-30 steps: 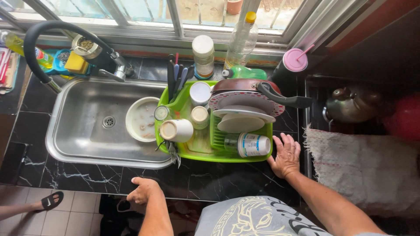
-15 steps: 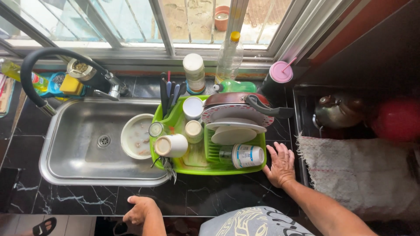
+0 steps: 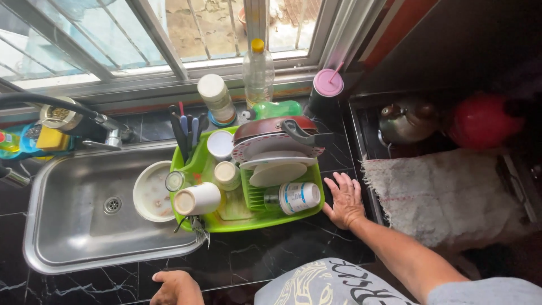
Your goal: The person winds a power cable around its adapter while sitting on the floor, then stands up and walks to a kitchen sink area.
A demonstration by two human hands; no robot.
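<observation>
Green plastic dish rack (image 3: 248, 221) stood on the black marble counter (image 3: 271, 254), partly over the steel sink (image 3: 68, 226), and held white plates (image 3: 276, 172), a pan (image 3: 271, 127) and white cups (image 3: 197, 199). The right hand (image 3: 344, 200) lay flat on the counter just beside the rack, fingers spread wide, holding nothing. The left hand (image 3: 175, 287) rested at the counter edge; whether its fingers gripped something, I could not tell.
</observation>
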